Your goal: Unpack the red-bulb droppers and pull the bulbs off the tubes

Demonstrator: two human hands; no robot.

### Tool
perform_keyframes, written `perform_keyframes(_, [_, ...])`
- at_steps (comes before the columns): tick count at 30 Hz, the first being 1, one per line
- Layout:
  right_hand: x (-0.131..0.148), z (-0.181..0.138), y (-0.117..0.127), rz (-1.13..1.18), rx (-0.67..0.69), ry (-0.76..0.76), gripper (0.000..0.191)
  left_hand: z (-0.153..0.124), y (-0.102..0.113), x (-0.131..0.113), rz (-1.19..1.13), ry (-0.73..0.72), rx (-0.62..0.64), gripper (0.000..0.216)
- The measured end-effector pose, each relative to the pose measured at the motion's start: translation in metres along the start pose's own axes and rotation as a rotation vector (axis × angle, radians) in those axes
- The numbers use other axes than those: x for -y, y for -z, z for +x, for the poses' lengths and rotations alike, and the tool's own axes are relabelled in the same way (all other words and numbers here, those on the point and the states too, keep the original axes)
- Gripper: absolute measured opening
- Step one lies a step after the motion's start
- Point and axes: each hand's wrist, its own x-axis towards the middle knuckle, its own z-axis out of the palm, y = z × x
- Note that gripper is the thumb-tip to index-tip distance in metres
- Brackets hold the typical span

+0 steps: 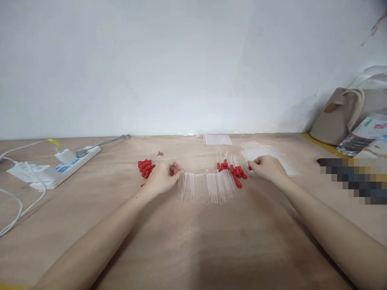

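Note:
A row of thin clear tubes [208, 187] lies side by side on the brown table. At the row's upper left end, my left hand [165, 175] has its thumb and finger pinched on a clear tube. My right hand [266, 166] is closed, with a small red rubber bulb [250, 167] between thumb and fingertip. Between the row and my right hand lies a group of red rubber bulbs [237, 172], with several pale thin tubes [232, 159] behind it. Another pile of red bulbs [145, 167] is partly hidden by my left hand.
A white power strip [68, 167] with plugged-in chargers and cables is at the left. Clear plastic bags [272, 159] and a small zip bag [217, 139] lie toward the wall. At the right are a beige bag [328, 117], a water bottle [359, 135] and a pixelated dark object [353, 179].

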Motion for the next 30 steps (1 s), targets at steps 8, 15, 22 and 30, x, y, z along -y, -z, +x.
perform_keyframes(8, [0.048, -0.059, -0.008, 0.335, 0.060, 0.650, 0.012, -0.020, -0.013, -0.027, 0.585, -0.729, -0.533, 0.031])
perform_keyframes(15, [0.061, -0.086, -0.014, 0.276, -0.060, 0.916, 0.005, -0.025, -0.024, -0.026, 0.608, -0.940, -0.437, 0.023])
perform_keyframes(22, [0.057, -0.078, -0.047, 0.324, -0.078, 0.990, 0.019, -0.026, -0.041, -0.024, 0.503, -0.929, -0.358, 0.019])
perform_keyframes(30, [0.057, -0.077, -0.051, 0.211, -0.149, 1.068, 0.024, -0.028, -0.044, -0.031, 0.443, -0.814, -0.316, 0.013])
